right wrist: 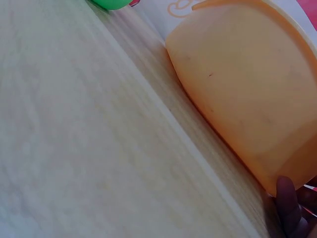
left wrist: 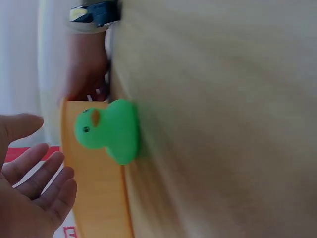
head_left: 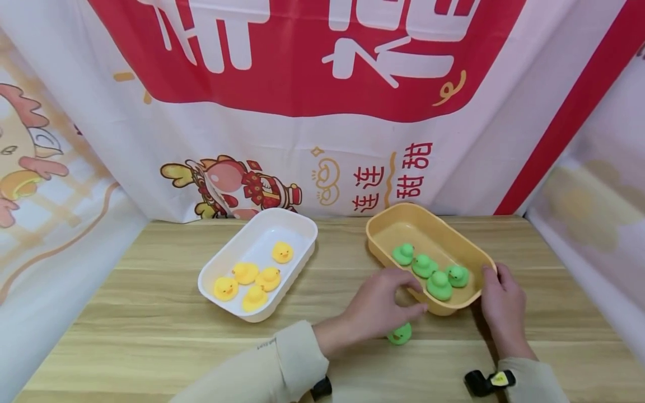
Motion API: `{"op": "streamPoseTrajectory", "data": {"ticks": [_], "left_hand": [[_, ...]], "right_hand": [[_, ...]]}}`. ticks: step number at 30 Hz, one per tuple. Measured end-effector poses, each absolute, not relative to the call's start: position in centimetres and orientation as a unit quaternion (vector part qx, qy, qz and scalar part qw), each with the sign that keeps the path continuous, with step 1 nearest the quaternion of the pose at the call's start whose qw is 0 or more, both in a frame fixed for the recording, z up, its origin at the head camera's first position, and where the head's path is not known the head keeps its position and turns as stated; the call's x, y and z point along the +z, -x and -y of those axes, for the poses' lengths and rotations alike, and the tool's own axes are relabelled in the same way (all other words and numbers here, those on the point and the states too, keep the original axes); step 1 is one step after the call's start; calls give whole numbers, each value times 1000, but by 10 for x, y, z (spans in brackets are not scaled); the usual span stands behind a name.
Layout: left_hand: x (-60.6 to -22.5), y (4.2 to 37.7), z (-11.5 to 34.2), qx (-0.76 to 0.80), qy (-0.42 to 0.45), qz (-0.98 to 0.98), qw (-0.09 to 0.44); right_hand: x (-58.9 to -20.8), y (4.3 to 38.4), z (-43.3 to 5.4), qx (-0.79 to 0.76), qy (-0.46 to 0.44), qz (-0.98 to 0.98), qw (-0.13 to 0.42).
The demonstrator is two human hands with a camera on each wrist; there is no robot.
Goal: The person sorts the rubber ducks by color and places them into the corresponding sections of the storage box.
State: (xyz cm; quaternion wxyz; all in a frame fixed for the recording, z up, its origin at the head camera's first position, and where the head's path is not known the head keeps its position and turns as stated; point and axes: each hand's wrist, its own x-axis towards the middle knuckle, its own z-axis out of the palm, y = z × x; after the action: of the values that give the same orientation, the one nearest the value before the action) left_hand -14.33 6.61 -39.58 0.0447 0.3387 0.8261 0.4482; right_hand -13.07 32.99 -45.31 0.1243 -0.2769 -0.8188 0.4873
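Observation:
A tan plastic basin (head_left: 403, 215) with several green toy ducks (head_left: 439, 286) in it sits on the right side of the table. My right hand (head_left: 505, 302) grips its right end, thumb at the rim. One more green duck (head_left: 400, 334) stands on the tabletop, just outside the basin's near side. Above that duck, by the near rim, is my left hand (head_left: 375, 308), fingers loosely bent and thumb apart, holding nothing. In the left wrist view, the whole duck (left wrist: 119, 131) shows beside the basin wall, apart from the fingers.
To the left stands a white basin (head_left: 206, 280) with several yellow toy ducks (head_left: 245, 273). Both basins are on a wood-grain table (head_left: 151, 336). A printed red and white cloth (head_left: 302, 129) hangs behind the table, with more cloth at both sides.

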Motion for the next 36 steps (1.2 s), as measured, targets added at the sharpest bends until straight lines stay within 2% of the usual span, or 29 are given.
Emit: {"op": "streamPoseTrajectory", "data": {"ticks": [3,11,25,36], "left_hand": [[-405,143,-63,432,-356,-827,53],[-427,145,-52,503,-287,-805,130],[-427,143,-46,527,-257,-794,158],[-425,139,-44,487,-310,-794,191]], "right_hand": [[-452,130,-331,488,275,819,122],[-450,129,-330,488,279,818,121],[-450,132,-330,486,280,820,116],[-453,132,-332,482,277,822,123]]}}
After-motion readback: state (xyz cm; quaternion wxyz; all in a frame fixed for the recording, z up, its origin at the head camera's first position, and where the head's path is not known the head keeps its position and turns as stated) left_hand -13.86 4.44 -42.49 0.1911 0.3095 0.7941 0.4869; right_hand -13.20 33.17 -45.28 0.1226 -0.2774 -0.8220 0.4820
